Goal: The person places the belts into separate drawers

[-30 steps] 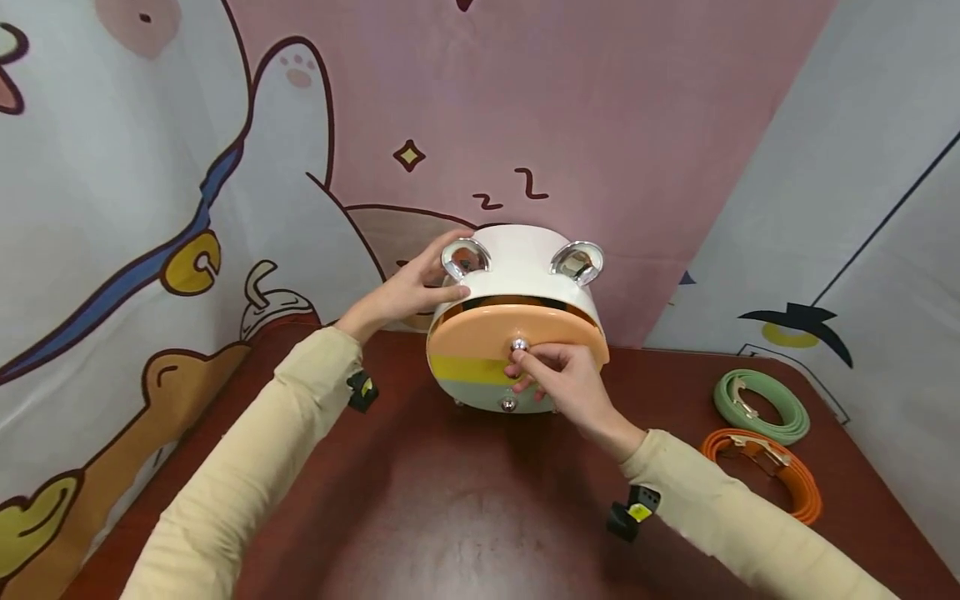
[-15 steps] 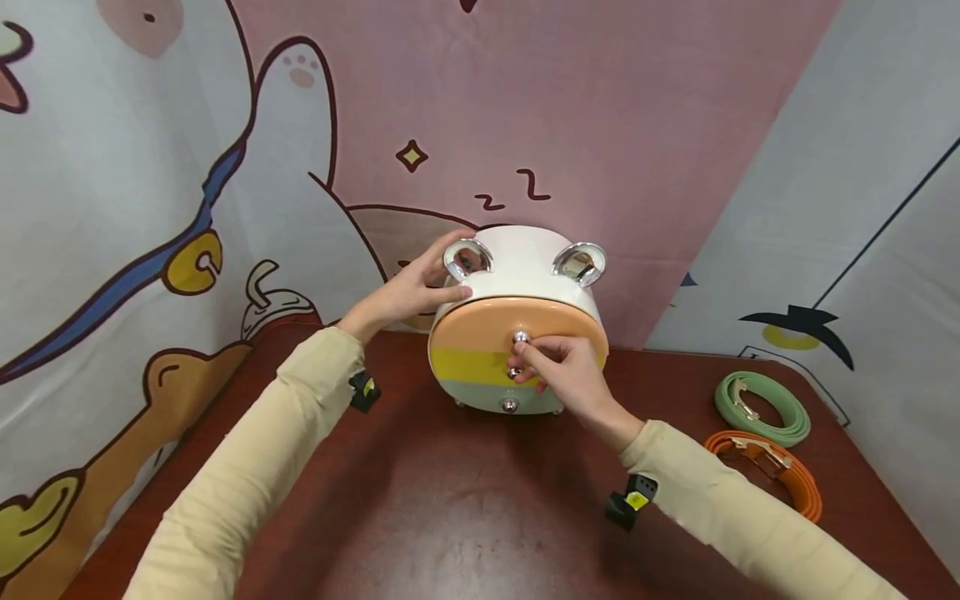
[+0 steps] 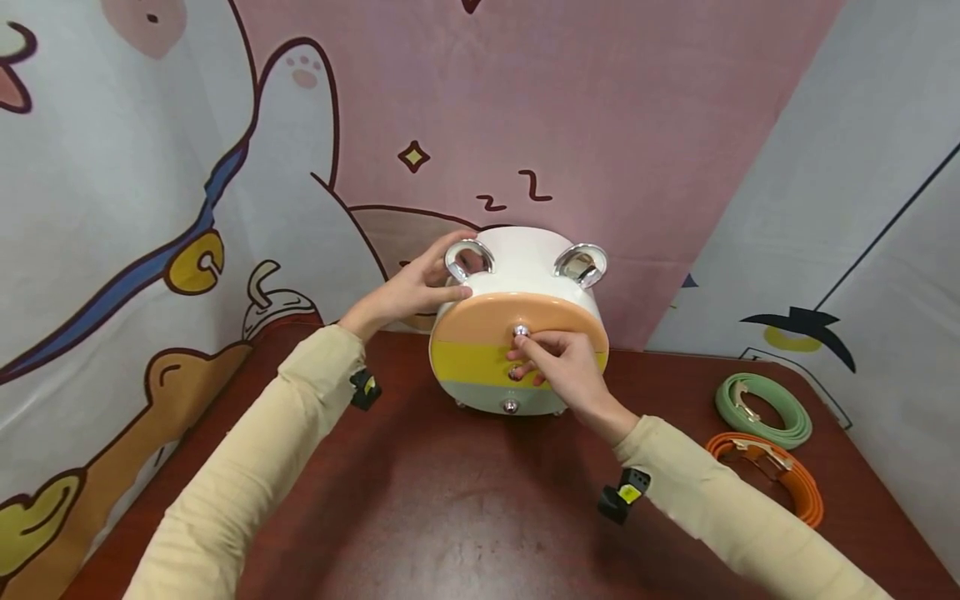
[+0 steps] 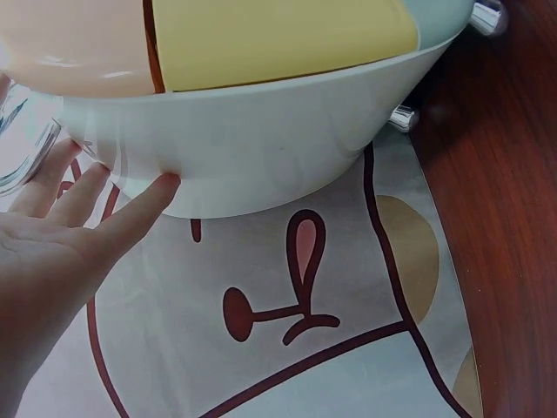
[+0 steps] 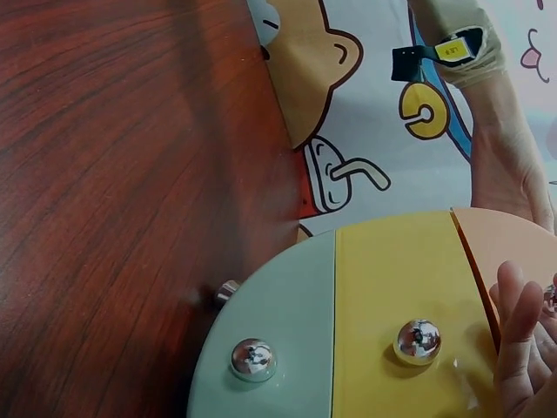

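A small white cabinet [image 3: 525, 262] with two silver ears stands at the back of the table, its rounded front split into peach, yellow and green drawers. My right hand [image 3: 566, 367] pinches the silver knob [image 3: 521, 331] of the peach top drawer [image 3: 480, 318]. In the right wrist view, a thin dark seam runs between that peach drawer and the yellow drawer [image 5: 383, 287]. My left hand [image 3: 420, 287] rests against the cabinet's upper left by the left ear [image 3: 452, 260]. Its fingertips [image 4: 165, 185] press the white side wall, fingers extended.
On the right of the dark red table [image 3: 450, 517] lie a coiled green belt [image 3: 791, 417] and a coiled orange belt [image 3: 806, 492]. A cartoon-printed cloth [image 3: 637, 150] rises right behind the cabinet.
The peach top drawer has slid back into the cabinet, and the dark gap above it has gone. My right hand moved inward with its knob; the left hand stayed in place.
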A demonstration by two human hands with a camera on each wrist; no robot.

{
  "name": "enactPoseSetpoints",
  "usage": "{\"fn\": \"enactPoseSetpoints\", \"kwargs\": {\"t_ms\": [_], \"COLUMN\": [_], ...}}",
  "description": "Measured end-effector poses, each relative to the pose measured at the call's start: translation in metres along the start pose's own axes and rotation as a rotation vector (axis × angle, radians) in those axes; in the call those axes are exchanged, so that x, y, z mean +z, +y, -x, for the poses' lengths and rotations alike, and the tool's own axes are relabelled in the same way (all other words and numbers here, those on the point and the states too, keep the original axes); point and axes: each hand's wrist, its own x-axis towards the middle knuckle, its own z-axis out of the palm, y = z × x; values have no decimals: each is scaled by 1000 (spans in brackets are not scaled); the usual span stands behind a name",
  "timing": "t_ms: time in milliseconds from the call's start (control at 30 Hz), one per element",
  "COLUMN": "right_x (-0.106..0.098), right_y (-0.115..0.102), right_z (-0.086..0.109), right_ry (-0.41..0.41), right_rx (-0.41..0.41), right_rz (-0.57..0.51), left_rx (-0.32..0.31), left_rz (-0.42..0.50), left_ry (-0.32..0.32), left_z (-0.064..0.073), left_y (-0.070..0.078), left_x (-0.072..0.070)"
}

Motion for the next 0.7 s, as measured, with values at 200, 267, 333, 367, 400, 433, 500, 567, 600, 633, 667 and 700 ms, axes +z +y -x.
{"fn": "enactPoseSetpoints", "kwargs": {"t_ms": [200,267,333,367,400,433,500,567,600,633,667,700], "right_x": [0,-1,-1,-1,-1,-1,-1,-1,-2,-2,-2,-3], "right_y": [2,2,3,4,4,5,5,5,6,6,7,8], "right_z": [-1,-1,-1,-1,-1,-1,0,0,1,1,2,3], "right_ry": [4,-3,-8,-11,-13,-14,-11,-11,-14,-16,-19,-20], "right_rx": [-7,-9,-11,-11,-12,-11,-9,-6,-5,-3,-1,1], "right_rz": [-4,-4,-3,-3,-1,0,-1,-2,-1,-1,-3,-4], "left_rx": [-4,0,4,9,12,17,17,10,7,2,-3,-8], "left_rz": [-10,-14,-20,-20,-19,-15,-14,-11,-11,-11,-15,-16], "left_ry": [5,7,9,8,6,3,1,0,0,0,1,1], "left_z": [0,0,-1,-1,-1,-1,-2,-2,-2,-2,-2,-2], "left_y": [0,0,-1,-2,-2,-2,-2,-1,0,0,0,1], "left_x": [1,1,0,0,0,0,1,1,1,1,1,1]}}
